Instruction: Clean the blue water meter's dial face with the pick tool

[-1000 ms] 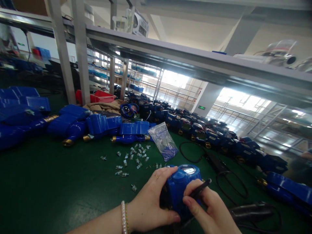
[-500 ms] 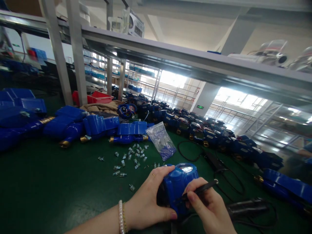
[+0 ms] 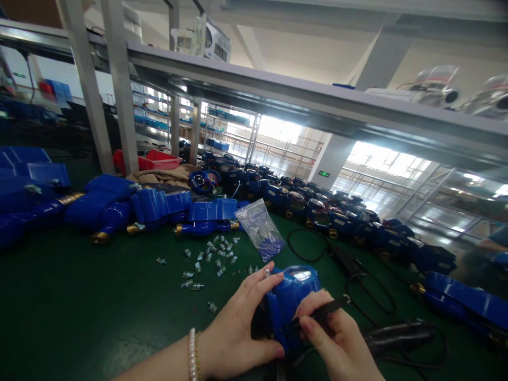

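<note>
Left hand [image 3: 238,328] clamps the blue plastic meter housing [image 3: 291,301]; right hand [image 3: 337,338] pinches a slim black tool [image 3: 323,311] against it — steadiness matters most.

A green bench mat [image 3: 71,317] covers the work surface. Small metal fittings [image 3: 210,256] lie scattered on it, with one stray piece [image 3: 212,307] nearer the front. Just beside them stands a clear plastic bag [image 3: 260,228] with blue parts at its bottom. Blue water meters with brass ends [image 3: 119,211] lie in a row at the left, and a long line of further blue meters [image 3: 337,222] runs back and to the right. A red tray [image 3: 159,159] sits behind folded tan cloth [image 3: 159,177]. Black cables [image 3: 369,296] loop at the right. A grey metal shelf beam [image 3: 317,106] crosses overhead on upright posts [image 3: 119,84].
</note>
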`<state>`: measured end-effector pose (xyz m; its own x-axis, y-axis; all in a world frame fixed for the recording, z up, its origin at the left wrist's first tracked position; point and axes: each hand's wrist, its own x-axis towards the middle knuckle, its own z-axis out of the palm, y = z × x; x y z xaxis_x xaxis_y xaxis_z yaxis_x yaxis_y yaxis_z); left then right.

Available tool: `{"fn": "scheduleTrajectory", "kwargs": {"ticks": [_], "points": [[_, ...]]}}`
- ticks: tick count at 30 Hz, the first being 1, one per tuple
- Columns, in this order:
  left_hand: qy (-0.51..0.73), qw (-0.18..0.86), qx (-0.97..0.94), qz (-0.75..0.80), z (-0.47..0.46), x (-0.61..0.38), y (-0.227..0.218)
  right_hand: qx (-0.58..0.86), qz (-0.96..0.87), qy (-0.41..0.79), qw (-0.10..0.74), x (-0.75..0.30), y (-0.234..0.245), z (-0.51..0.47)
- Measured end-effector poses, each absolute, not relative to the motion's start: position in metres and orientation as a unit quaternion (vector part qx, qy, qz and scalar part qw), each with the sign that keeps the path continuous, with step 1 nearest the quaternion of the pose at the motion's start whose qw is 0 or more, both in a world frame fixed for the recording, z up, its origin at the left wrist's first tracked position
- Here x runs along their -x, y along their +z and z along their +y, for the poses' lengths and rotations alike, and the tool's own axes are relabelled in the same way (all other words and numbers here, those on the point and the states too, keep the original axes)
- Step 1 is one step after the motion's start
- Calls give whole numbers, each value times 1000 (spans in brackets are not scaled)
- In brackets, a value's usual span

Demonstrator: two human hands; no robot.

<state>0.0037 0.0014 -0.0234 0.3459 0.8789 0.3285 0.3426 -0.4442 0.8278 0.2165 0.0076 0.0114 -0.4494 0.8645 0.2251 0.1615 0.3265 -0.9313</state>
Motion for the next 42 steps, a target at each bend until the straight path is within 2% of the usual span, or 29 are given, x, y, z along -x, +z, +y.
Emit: {"fn": "scheduleTrajectory", "kwargs": {"ticks": [3,11,19,22,25,27,30,33,37,42], "points": [[403,335,-748,407,1,-3,-25,362,-697,477,393,-217,10,9],[452,238,-786,348,-1,-3,-30,370,-600,549,449,-212,13,12],[405,209,-822,341,4,1,-29,310,-527,602,513,-219,5,19],[406,203,-827,332,3,0,-28,312,-526,557,562,-229,4,28],[449,193,-812,319,2,-1,-26,371,-551,470,581,-235,14,38],[509,224,-747,364,4,1,-23,417,-576,445,544,-234,26,45],[590,382,-532,472,15,5,-19,453,-613,451,464,-229,45,55],[604,503,-364,500,28,8,-20,453,-637,462,419,-225,55,66],[601,550,-301,496,35,6,-24,451,-661,469,375,-225,57,75],[564,588,-342,468,26,0,-20,449,-662,479,361,-227,55,79]]}}
